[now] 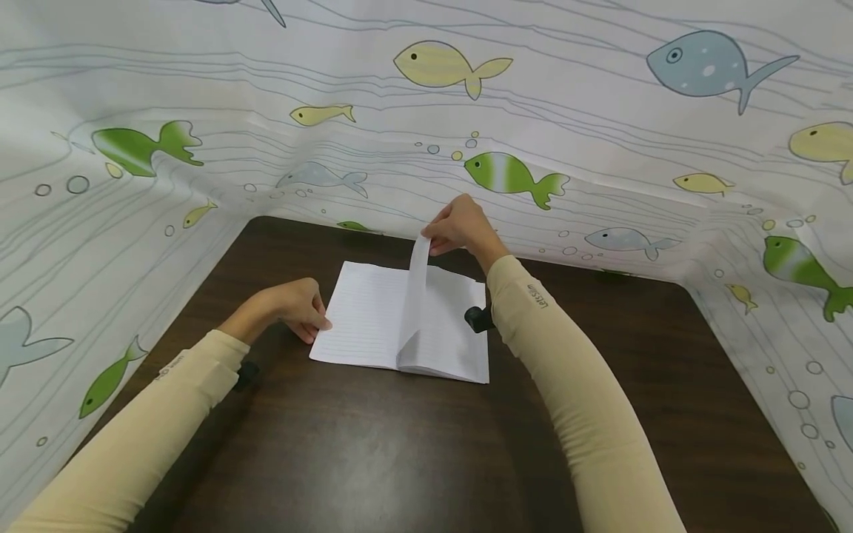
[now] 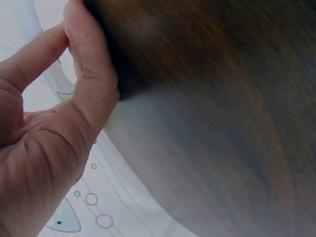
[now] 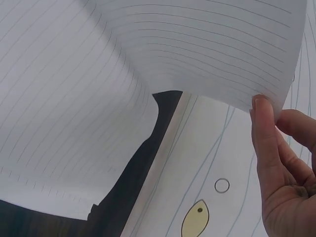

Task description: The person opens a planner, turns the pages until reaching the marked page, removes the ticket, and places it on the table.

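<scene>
An open notebook with lined white pages lies on the dark wooden table. My right hand pinches the far corner of one page between thumb and fingers. That page stands raised near the middle fold and bends over the right half. In the right wrist view the lined sheet curves up to the fingertips. At the notebook's left edge, my left hand holds the paper with its thumb on top. The left wrist view shows the bent fingers and thumb of that hand, mostly against the table.
The dark brown table reaches around the notebook on all sides. White sheeting printed with fish and wavy lines rises behind the table and along both sides. A small black device sits at the right wrist, over the notebook's right side.
</scene>
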{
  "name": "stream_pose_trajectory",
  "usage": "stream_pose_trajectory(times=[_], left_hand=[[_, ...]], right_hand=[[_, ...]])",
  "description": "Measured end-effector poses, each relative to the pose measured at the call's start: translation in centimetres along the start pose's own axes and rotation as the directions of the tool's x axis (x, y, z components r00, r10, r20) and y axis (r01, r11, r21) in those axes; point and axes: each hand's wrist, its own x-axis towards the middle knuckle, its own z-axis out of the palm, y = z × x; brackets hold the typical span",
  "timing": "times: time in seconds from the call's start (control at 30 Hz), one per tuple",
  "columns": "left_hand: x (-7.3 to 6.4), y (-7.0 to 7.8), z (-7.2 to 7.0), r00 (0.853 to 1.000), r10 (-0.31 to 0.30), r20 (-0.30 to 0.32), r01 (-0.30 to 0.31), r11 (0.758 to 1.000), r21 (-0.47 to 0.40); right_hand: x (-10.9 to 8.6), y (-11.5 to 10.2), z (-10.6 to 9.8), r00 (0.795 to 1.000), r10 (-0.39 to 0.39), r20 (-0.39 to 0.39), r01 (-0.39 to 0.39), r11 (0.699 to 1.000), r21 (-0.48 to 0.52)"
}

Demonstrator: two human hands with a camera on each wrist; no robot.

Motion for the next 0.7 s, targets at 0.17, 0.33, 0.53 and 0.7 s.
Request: stream_pose_trajectory(times=[0.17, 0.33, 0.53, 0.7], left_hand=[[0.1, 0.0, 0.1, 1.000, 0.000, -0.003, 0.000, 1.000, -0.004], [0.1, -0.1, -0.1, 1.000, 0.008, 0.005, -0.008, 1.000, 0.010], [0.3, -0.2, -0.1, 1.000, -0.006, 0.001, 0.006, 1.000, 0.019], [0.3, -0.2, -0.2, 1.000, 0.000, -0.002, 0.000, 0.999, 0.034]], right_hand=[[0.1, -0.3, 0.8, 1.000, -0.002, 0.017, 0.001, 1.000, 0.019], [0.6, -0.4, 1.7, 0.999, -0.018, 0.043, 0.016, 0.998, 0.057], [1.2, -0.4, 2.8, 0.997, -0.035, 0.064, 0.030, 0.997, 0.070], [1.5, -0.6, 3.6, 0.996, -0.020, 0.085, 0.013, 0.996, 0.084]])
